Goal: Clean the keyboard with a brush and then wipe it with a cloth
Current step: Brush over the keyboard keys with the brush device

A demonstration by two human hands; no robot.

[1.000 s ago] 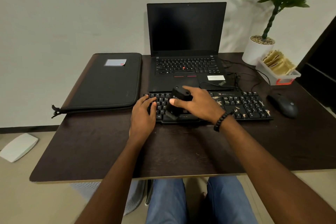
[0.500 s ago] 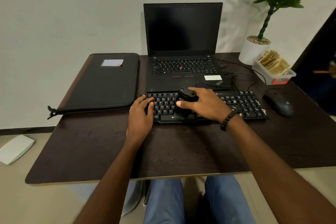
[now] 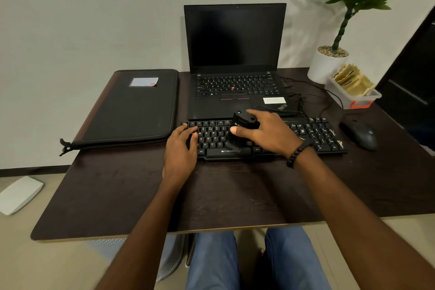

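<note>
A black keyboard (image 3: 320, 135) lies across the dark table in front of the laptop. My right hand (image 3: 268, 132) grips a black brush (image 3: 242, 122) from above, with its bristles down on the keys near the keyboard's middle. My left hand (image 3: 180, 148) rests flat on the keyboard's left end, fingers spread over the keys, holding nothing. No cloth is in view.
An open black laptop (image 3: 235, 54) stands behind the keyboard. A black sleeve (image 3: 131, 108) lies at the left, a black mouse (image 3: 361, 134) at the right. A potted plant (image 3: 327, 63) and a clear box of paper packets (image 3: 353, 92) sit at the back right. Cables run beside the laptop.
The brush in my right hand has swept back and forth over the middle keys and now leans with its bristles toward the space bar. My left hand has stayed on the left end.
</note>
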